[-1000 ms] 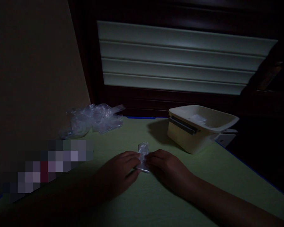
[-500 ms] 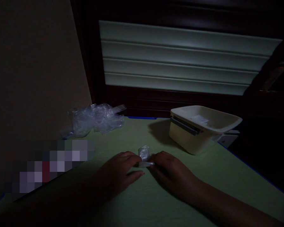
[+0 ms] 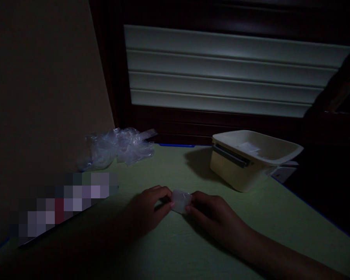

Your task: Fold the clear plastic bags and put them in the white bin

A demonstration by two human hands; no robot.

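A small whitish translucent packet [image 3: 181, 201] is held between both hands, above the middle of the green table [image 3: 169, 249]. My left hand [image 3: 156, 204] pinches its left edge between thumb and fingers. On the other side, my right hand [image 3: 208, 208] grips the right edge the same way. The packet's face is turned toward the camera. What it contains, if anything, is too dim to tell.
A cream bin [image 3: 233, 171] with a dark handle sits at the back right, something pale inside it. Crumpled clear plastic [image 3: 122, 146] lies at the back left. A pixelated item [image 3: 67, 206] runs along the left edge. A louvred panel [image 3: 221, 72] stands behind.
The packet, which was folded with a shiny part pointing away, now shows as a flat pale face. My left thumb has closed onto its edge.
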